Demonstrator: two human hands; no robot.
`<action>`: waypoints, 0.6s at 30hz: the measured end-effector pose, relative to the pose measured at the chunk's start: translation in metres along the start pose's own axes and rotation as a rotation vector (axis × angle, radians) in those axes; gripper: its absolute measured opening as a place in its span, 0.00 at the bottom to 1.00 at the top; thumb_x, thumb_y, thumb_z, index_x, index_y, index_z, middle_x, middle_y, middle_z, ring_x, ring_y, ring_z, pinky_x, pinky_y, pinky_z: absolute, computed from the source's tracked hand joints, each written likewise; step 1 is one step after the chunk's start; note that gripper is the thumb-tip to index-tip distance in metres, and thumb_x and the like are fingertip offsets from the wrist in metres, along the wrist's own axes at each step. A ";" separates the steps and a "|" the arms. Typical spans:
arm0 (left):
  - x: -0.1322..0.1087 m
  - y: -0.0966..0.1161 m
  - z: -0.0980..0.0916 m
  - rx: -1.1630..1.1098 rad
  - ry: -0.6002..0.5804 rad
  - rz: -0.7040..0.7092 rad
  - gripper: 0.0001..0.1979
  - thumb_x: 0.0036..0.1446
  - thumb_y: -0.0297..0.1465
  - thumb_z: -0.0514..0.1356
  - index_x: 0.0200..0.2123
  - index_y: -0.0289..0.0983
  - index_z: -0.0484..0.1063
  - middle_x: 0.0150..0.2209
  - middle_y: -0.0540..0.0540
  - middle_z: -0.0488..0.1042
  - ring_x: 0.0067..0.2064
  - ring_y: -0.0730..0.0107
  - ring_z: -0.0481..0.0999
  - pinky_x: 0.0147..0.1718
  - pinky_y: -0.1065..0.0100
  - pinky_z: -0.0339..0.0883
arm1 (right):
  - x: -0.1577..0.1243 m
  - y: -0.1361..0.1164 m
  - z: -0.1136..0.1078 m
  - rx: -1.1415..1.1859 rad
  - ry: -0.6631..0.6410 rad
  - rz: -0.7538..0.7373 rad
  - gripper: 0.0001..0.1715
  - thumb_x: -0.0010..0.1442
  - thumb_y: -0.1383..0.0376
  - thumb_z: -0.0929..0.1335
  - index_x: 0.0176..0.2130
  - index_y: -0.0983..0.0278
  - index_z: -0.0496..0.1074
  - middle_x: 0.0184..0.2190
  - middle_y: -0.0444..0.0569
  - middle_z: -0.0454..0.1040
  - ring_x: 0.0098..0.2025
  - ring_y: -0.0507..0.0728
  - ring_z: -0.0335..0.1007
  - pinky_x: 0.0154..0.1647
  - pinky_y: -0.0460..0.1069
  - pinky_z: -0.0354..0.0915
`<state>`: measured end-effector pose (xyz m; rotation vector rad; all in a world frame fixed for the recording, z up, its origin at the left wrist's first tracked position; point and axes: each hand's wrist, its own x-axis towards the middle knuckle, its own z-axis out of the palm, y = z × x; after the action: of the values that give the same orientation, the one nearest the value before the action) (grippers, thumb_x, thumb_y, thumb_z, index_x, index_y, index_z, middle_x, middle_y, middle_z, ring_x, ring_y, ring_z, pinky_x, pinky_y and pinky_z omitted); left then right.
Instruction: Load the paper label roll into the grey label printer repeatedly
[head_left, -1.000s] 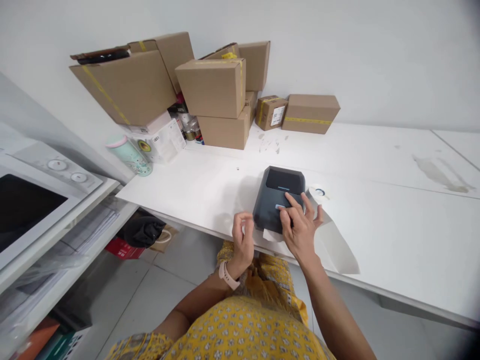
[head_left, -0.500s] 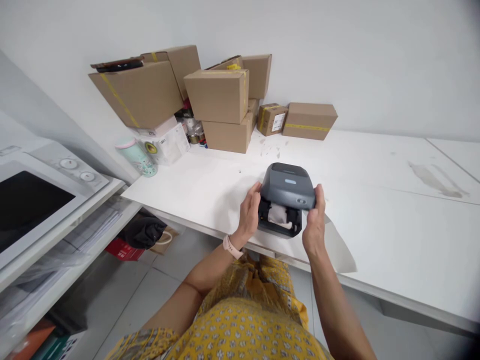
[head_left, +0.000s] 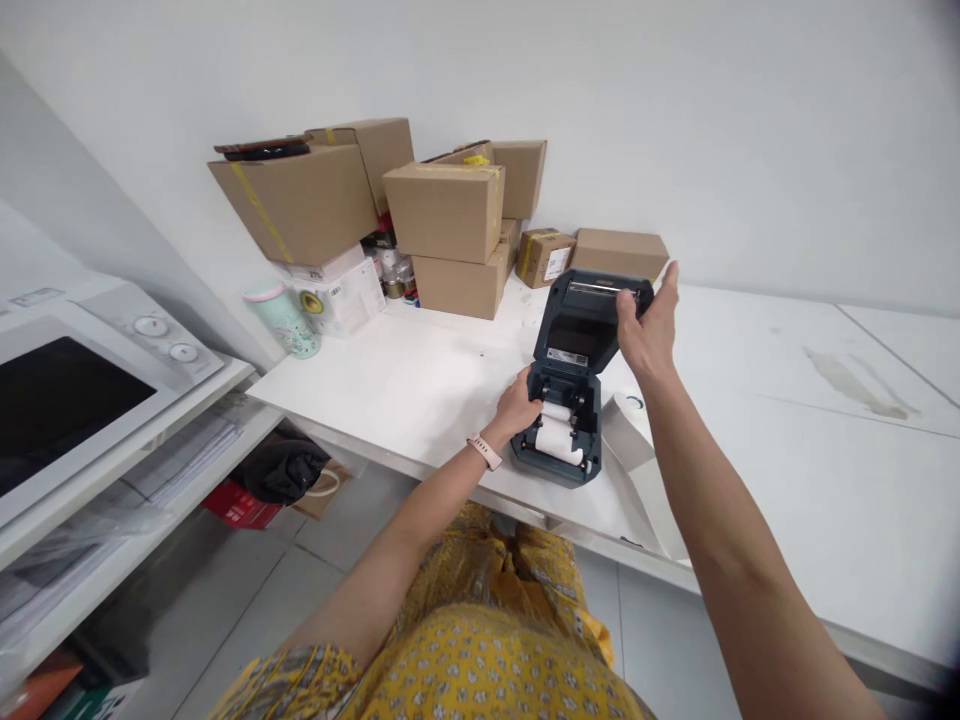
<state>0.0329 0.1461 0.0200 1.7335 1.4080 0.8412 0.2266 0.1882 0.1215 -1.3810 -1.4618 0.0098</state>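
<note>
There is lots of room over the white table (head_left: 787, 480) on the right of the frame. Left of the middle, a hand could pass between the green cup (head_left: 283, 322) and the left hand (head_left: 517, 407). Brown boxes (head_left: 446, 215) block the upper left. In the middle, the raised lid (head_left: 579, 328) and the right hand (head_left: 651, 325) stand in the way.

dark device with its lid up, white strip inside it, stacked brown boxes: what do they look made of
Dark device: probably hard plastic, mostly matte, with crisp moulded-looking corners. White strip: likely paper, dull, bending like a thin sheet. Stacked brown boxes: seemingly cardboard, matte, with flat folded panels and yellow tape.
</note>
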 end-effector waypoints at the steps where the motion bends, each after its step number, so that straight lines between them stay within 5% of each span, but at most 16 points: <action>1: 0.000 0.000 0.000 0.025 0.001 0.008 0.39 0.51 0.24 0.57 0.68 0.39 0.54 0.62 0.42 0.70 0.60 0.56 0.71 0.58 0.59 0.64 | -0.004 0.000 -0.001 -0.022 0.029 -0.018 0.42 0.66 0.53 0.62 0.70 0.68 0.44 0.69 0.63 0.51 0.68 0.60 0.51 0.68 0.60 0.52; 4: 0.001 0.000 0.000 0.082 0.015 0.031 0.40 0.51 0.25 0.57 0.68 0.40 0.53 0.62 0.42 0.69 0.60 0.54 0.71 0.58 0.58 0.64 | -0.032 0.000 -0.002 -0.146 0.026 -0.097 0.27 0.67 0.58 0.59 0.61 0.65 0.62 0.60 0.59 0.67 0.61 0.61 0.62 0.64 0.60 0.57; 10: 0.001 0.000 0.004 0.124 0.039 0.022 0.39 0.52 0.25 0.57 0.68 0.35 0.53 0.63 0.39 0.67 0.63 0.55 0.68 0.61 0.59 0.61 | -0.071 0.009 0.019 -0.599 -0.942 -0.277 0.23 0.64 0.67 0.59 0.51 0.64 0.76 0.50 0.56 0.79 0.54 0.60 0.73 0.63 0.56 0.57; 14: -0.002 0.003 0.002 0.146 0.012 -0.003 0.38 0.54 0.24 0.56 0.69 0.37 0.52 0.61 0.40 0.70 0.61 0.55 0.70 0.60 0.59 0.63 | -0.069 0.014 0.039 -0.608 -1.143 -0.315 0.17 0.58 0.69 0.65 0.44 0.62 0.80 0.41 0.56 0.82 0.49 0.62 0.77 0.66 0.61 0.52; 18: -0.004 0.005 -0.002 0.196 0.007 0.002 0.39 0.53 0.20 0.53 0.69 0.38 0.50 0.58 0.41 0.73 0.59 0.56 0.72 0.58 0.59 0.64 | -0.069 0.013 0.050 -0.567 -1.175 -0.339 0.16 0.49 0.71 0.72 0.40 0.64 0.81 0.36 0.56 0.83 0.45 0.64 0.79 0.65 0.63 0.54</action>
<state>0.0330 0.1422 0.0257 1.8795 1.5369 0.7313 0.1854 0.1737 0.0473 -1.6260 -2.8333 0.2416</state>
